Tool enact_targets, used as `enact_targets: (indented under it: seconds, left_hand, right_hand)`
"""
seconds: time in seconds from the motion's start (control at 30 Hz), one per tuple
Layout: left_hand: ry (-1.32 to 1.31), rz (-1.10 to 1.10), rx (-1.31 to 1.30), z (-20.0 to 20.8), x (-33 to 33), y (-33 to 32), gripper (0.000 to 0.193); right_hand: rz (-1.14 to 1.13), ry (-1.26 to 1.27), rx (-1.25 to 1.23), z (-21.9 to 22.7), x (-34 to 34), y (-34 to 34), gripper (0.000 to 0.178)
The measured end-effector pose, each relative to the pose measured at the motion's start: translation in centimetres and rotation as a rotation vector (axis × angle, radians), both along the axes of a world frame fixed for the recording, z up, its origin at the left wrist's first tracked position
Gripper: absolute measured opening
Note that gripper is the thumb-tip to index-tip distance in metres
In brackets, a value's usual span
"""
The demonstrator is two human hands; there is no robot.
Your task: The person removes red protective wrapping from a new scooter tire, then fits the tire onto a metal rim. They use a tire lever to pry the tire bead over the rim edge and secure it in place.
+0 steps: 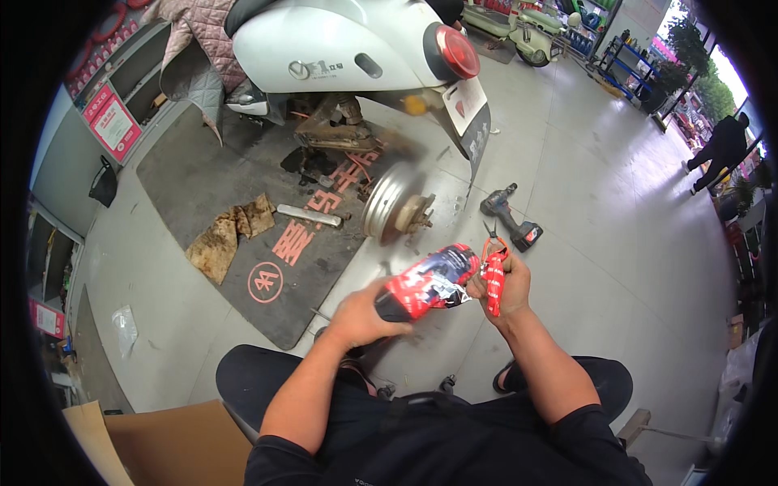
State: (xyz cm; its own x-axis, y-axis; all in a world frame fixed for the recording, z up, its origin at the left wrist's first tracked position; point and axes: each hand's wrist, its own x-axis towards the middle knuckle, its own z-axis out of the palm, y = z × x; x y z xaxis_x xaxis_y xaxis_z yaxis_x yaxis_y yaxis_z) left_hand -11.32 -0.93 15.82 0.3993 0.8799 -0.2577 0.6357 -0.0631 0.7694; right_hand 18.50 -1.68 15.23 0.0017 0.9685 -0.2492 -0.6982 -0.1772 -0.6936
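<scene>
Just below the frame's centre, the left hand (356, 320) grips a red-and-black bag (429, 282) by its lower-left end, its long axis slanting up toward the right hand (512, 283) (holding orange-handled pliers (491, 238) and a red packet (495, 283)).

Grey floor tiles (596, 202) gleam near a blue rack (628, 70).

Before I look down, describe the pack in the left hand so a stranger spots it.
Start at the white scooter; below its rear is a silver wheel. Nearer the camera, the left hand grips the pack by its lower end. It is glossy, red and black, much broader than the red strip in the right hand.
</scene>
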Motion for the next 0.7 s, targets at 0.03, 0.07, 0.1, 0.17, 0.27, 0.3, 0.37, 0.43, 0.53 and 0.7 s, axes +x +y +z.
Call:
enact_targets:
  seconds: [0.03,0.07,0.1,0.17,0.27,0.3,0.37,0.43,0.53,0.7]
  left_hand:
    - [-0.021,0.013,-0.012,-0.1,-0.5,0.2,0.1]
    - [-0.043,-0.02,0.018,-1.0,-0.4,0.0,0.1]
    - [-0.057,-0.052,0.051,-1.7,-0.6,-0.1,0.101]
    - [-0.03,-0.075,0.037,-1.5,-0.6,0.1,0.101]
    - [-0.057,-0.024,0.005,-1.2,-0.7,0.7,0.103]
    - [-0.077,0.019,-0.005,-1.4,-1.1,1.0,0.104]
    - [-0.075,0.017,-0.008,-1.2,-0.6,0.7,0.105]
    - [-0.062,-0.01,0.031,-0.7,1.1,0.2,0.104]
    - [-0.116,0.087,0.051,-1.2,2.4,-0.2,0.104]
    - [-0.33,0.232,-0.011,-3.5,0.9,0.7,0.068]
  right_hand:
    - [0.004,-0.092,0.013,-0.3,0.7,-0.4,0.02]
    - [0.013,0.012,0.019,-0.6,1.0,-1.3,0.015]
    - [-0.058,-0.073,-0.01,-0.1,0.4,-1.7,0.01]
    - [-0.207,-0.235,-0.082,1.3,-1.3,-3.2,0.015]
    - [0.191,-1.221,0.287,-4.7,2.2,-7.2,0.023]
    - [0.343,-1.267,0.135,-4.3,0.6,-7.6,0.024]
    - [0.365,-1.237,0.088,-6.3,-1.3,-7.2,0.026]
    - [0.283,-1.01,-0.048,-11.2,-3.0,-6.4,0.029]
    - [0.074,-0.831,-0.017,-16.3,-6.9,-6.6,0.034]
    - [0.402,-1.492,0.176,-10.0,-9.4,-5.2,0.036]
